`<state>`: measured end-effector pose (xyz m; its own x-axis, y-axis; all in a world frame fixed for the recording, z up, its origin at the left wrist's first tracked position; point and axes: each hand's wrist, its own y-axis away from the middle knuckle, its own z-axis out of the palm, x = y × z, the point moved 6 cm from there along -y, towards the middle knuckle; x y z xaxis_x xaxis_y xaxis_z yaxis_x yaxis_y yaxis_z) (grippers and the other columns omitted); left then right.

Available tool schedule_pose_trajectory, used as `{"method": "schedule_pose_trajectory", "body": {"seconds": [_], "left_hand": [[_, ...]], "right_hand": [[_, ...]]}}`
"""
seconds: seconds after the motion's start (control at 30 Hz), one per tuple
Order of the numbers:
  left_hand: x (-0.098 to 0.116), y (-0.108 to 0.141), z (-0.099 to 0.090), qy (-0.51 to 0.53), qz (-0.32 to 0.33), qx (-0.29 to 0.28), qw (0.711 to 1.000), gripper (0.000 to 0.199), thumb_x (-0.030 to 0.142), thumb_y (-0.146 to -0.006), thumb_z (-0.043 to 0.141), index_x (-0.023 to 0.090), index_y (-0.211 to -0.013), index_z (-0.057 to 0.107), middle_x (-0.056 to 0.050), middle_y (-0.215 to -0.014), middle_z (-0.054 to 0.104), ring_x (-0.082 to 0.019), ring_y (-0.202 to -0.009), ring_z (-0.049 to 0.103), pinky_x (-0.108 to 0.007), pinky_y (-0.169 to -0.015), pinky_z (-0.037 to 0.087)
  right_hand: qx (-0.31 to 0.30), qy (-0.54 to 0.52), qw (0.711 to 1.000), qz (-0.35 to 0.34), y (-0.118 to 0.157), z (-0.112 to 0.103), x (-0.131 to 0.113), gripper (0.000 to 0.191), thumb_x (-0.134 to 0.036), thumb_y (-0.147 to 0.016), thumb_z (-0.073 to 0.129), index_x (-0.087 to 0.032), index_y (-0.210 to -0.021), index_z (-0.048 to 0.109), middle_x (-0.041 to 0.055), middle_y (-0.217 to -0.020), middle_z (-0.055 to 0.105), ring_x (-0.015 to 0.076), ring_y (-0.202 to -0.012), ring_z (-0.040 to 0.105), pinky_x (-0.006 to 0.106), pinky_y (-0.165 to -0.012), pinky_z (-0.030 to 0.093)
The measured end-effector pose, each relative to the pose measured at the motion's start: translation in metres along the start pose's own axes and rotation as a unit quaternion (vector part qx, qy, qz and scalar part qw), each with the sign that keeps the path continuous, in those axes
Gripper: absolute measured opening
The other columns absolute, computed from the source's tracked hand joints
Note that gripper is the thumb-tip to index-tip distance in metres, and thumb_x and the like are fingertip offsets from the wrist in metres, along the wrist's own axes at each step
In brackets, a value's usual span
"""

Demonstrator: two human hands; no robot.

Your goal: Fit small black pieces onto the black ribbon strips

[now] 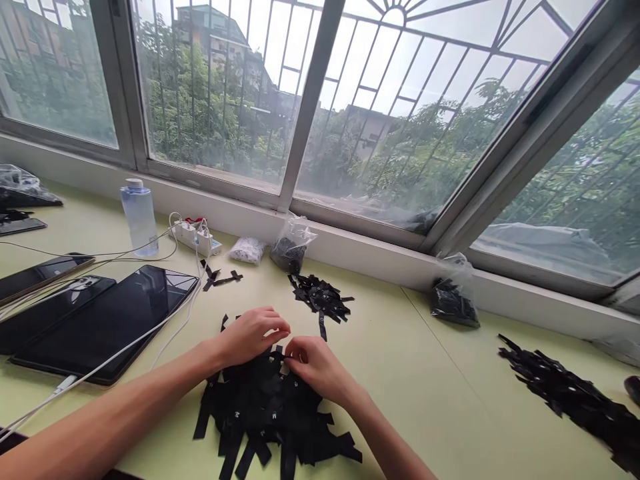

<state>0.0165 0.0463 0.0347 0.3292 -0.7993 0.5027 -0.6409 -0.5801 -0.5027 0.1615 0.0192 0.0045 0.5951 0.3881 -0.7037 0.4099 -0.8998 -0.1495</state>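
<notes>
A large heap of black fabric strips (270, 413) lies in front of me, some marked with a small white M. My left hand (253, 335) is over the heap's far edge, fingers curled in toward the thumb; whatever they hold is hidden. Close beside it, my right hand (320, 367) has its thumb and forefinger pinched at a black fabric strip (277, 357) on top of the heap. The fingertips of both hands face each other, a small gap apart. A smaller pile of black strips (323, 297) sits beyond my hands.
Left are a tablet (110, 327), phones, white cables, a water bottle (140, 217) and a power strip (195, 237). Plastic bags of black pieces (290, 253) (454, 300) and a white packet (247, 251) stand by the window ledge. A long strip pile (575, 393) lies right.
</notes>
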Motion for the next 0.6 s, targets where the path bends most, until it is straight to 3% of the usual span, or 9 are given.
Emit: {"method": "schedule_pose_trajectory", "body": {"seconds": [0.27, 0.43, 0.6], "left_hand": [[0.005, -0.001, -0.005, 0.068, -0.034, 0.024, 0.997, 0.027, 0.032, -0.102, 0.049, 0.021, -0.102, 0.074, -0.005, -0.091, 0.073, -0.018, -0.088, 0.064, -0.03, -0.081, 0.048], [0.003, 0.002, 0.002, 0.097, -0.039, 0.032, 0.994, 0.021, 0.026, -0.1, 0.052, 0.021, -0.104, 0.073, -0.004, -0.093, 0.072, -0.017, -0.087, 0.064, -0.029, -0.081, 0.049], [-0.001, 0.002, 0.005, 0.146, -0.054, 0.056, 0.986, 0.014, 0.025, -0.093, 0.063, 0.019, -0.102, 0.073, -0.004, -0.094, 0.073, -0.017, -0.083, 0.065, -0.03, -0.08, 0.052]], "right_hand": [[0.065, -0.186, 0.98, 0.021, 0.0, -0.032, -0.005, 0.024, -0.04, -0.09, 0.065, -0.017, -0.085, 0.068, -0.0001, -0.074, 0.06, 0.0128, -0.067, 0.05, 0.025, -0.062, 0.041], [0.054, -0.278, 0.959, 0.022, -0.001, -0.031, -0.003, 0.032, -0.048, -0.089, 0.067, -0.017, -0.085, 0.067, -0.0022, -0.067, 0.054, 0.0119, -0.062, 0.045, 0.025, -0.06, 0.04], [0.048, -0.299, 0.953, 0.02, 0.0, -0.024, -0.005, 0.033, -0.049, -0.09, 0.067, -0.016, -0.086, 0.066, -0.0024, -0.067, 0.052, 0.0117, -0.062, 0.044, 0.026, -0.06, 0.038]]}}
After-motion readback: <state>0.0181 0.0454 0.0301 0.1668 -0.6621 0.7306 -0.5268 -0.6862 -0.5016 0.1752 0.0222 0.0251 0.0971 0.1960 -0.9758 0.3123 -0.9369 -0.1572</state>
